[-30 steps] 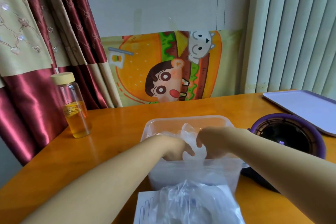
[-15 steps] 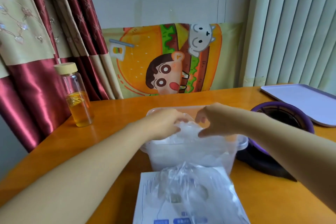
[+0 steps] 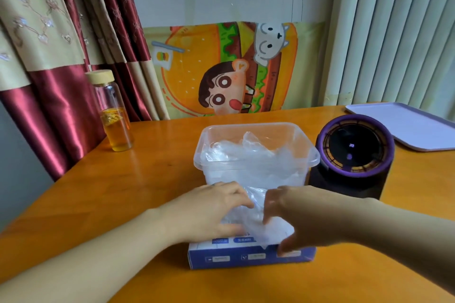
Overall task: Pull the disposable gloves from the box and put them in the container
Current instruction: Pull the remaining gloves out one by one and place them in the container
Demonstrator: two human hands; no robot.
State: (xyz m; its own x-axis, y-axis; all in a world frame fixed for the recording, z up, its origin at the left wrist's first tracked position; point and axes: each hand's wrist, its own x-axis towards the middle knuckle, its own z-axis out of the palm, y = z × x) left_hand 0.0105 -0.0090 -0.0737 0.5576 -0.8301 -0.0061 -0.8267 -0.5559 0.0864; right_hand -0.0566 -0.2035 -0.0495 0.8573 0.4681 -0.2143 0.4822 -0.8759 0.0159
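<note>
A blue and white glove box (image 3: 248, 256) lies at the near edge of the table. A bunch of clear disposable gloves (image 3: 263, 224) sticks up from its top. My left hand (image 3: 211, 211) rests on the box at the left, its curled fingers on the plastic. My right hand (image 3: 302, 214) is on the right, fingers curled into the same bunch. Just behind stands a clear plastic container (image 3: 256, 162) holding crumpled clear gloves (image 3: 246, 150).
The wooden table (image 3: 123, 194) carries a glass bottle (image 3: 113, 115) of amber liquid at the left, a round purple and black device (image 3: 354, 150) right of the container, and a lilac tray (image 3: 406, 125) at the far right. Curtains and blinds hang behind.
Both hands have come out of the container and moved back to the glove box, where they now take hold of the gloves sticking out. The view has tilted down.
</note>
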